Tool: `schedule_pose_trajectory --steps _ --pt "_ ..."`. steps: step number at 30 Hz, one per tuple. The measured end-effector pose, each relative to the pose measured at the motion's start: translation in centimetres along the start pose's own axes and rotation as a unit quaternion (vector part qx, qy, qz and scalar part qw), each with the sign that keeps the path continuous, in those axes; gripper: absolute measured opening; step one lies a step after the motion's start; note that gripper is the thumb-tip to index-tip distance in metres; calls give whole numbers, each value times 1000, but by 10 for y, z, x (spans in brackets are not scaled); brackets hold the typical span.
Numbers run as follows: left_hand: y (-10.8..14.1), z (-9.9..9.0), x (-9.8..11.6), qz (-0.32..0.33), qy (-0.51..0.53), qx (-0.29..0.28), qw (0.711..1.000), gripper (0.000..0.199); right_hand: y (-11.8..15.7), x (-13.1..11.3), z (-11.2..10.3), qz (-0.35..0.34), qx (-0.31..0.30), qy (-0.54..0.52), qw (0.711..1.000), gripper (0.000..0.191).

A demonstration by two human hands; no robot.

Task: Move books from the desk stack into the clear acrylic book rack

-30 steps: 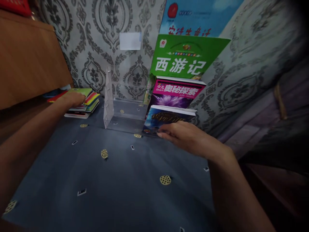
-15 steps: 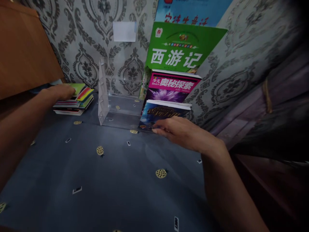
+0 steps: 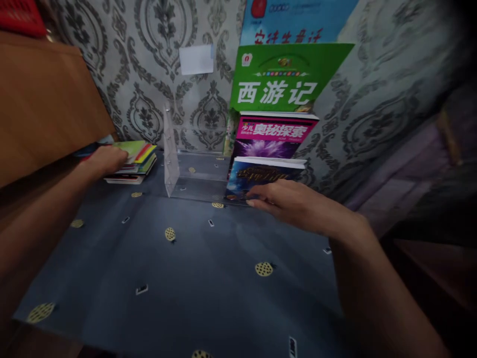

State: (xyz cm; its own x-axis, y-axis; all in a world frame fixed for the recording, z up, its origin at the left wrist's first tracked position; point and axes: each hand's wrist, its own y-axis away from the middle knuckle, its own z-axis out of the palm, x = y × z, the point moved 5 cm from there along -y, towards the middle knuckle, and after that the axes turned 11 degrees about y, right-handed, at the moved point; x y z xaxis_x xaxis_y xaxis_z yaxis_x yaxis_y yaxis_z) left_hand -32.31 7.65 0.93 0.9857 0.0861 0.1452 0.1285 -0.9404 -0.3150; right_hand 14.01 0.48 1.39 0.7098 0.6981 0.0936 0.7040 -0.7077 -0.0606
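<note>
On the left, my left hand [image 3: 110, 160] is closed at the near side of a stack of books [image 3: 143, 166], gripping a book with a light green cover [image 3: 130, 148] on top; its fingertips are partly hidden. My right hand [image 3: 281, 199] pinches the front lip of a clear acrylic book rack [image 3: 197, 190], fingers against the lower part of a dark blue book [image 3: 240, 176]. Behind that book, a magenta and purple book [image 3: 276, 132], a green book [image 3: 276, 77] and a light blue book [image 3: 298, 22] stand in rising tiers on the rack's right side.
The rack stands on a dark blue tablecloth [image 3: 208, 278] with pineapple prints, against patterned wallpaper [image 3: 143, 114]. A white card [image 3: 196, 59] is on the wall. A brown wooden box [image 3: 48, 99] is at the left, a red basket [image 3: 20, 17] above it. Purplish fabric [image 3: 402, 184] hangs right.
The view has shifted, so everything sits slightly farther right and lower. Both hands stay at the same places, on the stack and at the rack.
</note>
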Motion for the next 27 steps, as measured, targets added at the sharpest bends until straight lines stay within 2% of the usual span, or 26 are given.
schedule_pose_trajectory --steps 2,5,7,10,13,20,22,27 --pt "15 1 0 11 -50 -43 998 6 -2 3 2 -8 7 -17 1000 35" --pt "32 4 1 32 -89 -74 993 46 -5 3 4 -18 12 -21 1000 34" --pt "38 9 0 28 -104 -89 990 61 -6 -2 5 -20 8 -9 1000 32" --pt "41 17 -2 0 -119 -95 988 57 -6 -12 11 -13 -11 19 1000 28" --pt "47 21 0 -11 -141 -77 987 58 -4 -25 24 -25 -28 38 999 24" --pt "64 23 15 -3 -201 -72 977 57 7 -71 70 -89 -63 48 993 18" --pt "69 25 20 -5 -209 -66 976 56 14 -86 83 -113 -47 48 991 19" --pt "92 41 42 -9 -214 -56 975 54 40 -101 107 -153 70 23 986 17"
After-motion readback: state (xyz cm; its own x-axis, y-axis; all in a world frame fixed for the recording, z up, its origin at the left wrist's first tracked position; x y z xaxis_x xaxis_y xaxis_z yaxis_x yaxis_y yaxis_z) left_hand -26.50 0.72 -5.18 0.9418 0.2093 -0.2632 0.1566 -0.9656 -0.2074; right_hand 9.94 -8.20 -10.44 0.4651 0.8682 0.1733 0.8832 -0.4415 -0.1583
